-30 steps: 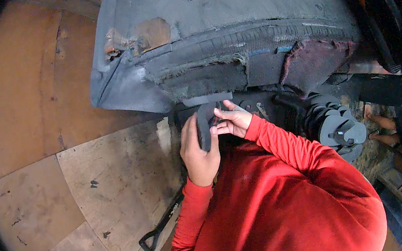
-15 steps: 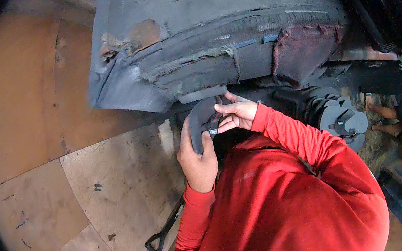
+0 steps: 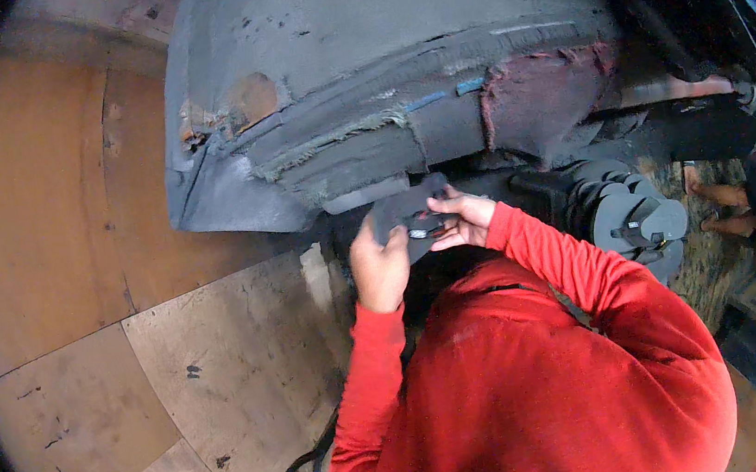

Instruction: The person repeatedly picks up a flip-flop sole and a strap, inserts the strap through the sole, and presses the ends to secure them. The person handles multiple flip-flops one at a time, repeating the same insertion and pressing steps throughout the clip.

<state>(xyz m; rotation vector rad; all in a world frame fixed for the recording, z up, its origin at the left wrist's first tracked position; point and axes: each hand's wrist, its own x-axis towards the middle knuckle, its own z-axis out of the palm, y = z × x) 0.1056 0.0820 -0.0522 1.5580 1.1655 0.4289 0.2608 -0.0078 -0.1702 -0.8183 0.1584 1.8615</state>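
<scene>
**Dark pad held up under the wheel arch**

The person in red sleeves held a dark grey flat part (image 3: 409,218), seemingly a brake pad, in both hands, just below the worn lower edge of the grey car body (image 3: 396,66). The left hand (image 3: 380,268) was closed around the part's left side from beneath; the right hand (image 3: 460,220) pinched its right end with curled fingers. The part sat tilted, its face turned toward the person, near the middle of the view.

Judging from this, the step in hand was inspecting or orienting the part before fitting it. The bare wheel hub (image 3: 638,223) stood just to the right, so the next move would likely call for a short carry rightward while keeping the part square.

Room was tight above, where the ragged body edge hung close over the hands, and to the right, where the hub and dark suspension parts crowded in. The left lay open: brown plywood floor sheets (image 3: 134,385) stretched away, with only a black handled tool (image 3: 311,463) lying on them near the left elbow. Another person's feet (image 3: 720,206) showed at far right.
</scene>
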